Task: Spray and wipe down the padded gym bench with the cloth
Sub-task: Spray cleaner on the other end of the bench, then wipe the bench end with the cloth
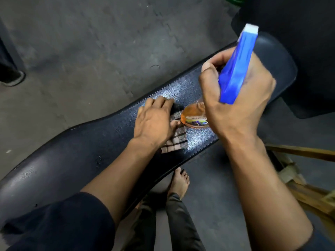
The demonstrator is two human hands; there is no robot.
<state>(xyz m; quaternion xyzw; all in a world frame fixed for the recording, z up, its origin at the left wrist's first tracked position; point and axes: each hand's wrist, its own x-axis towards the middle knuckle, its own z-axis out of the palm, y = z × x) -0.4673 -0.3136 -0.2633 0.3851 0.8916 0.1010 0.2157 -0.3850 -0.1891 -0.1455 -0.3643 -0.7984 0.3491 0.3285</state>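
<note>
A long black padded bench point(76, 147) runs from lower left to upper right, with a wet sheen near its middle. My left hand point(154, 122) lies flat on a checked brown cloth point(178, 140) and presses it onto the pad. My right hand point(237, 98) grips a spray bottle above the bench: its blue trigger head point(235, 69) points up and away, and its orange, labelled body point(194, 117) shows below my fist, close to the cloth.
Grey concrete floor point(90, 42) surrounds the bench. My bare foot point(179, 182) and dark trouser legs stand under its near edge. Wooden pieces point(308, 187) lie at the right. A dark padded shape point(299, 24) sits at the upper right.
</note>
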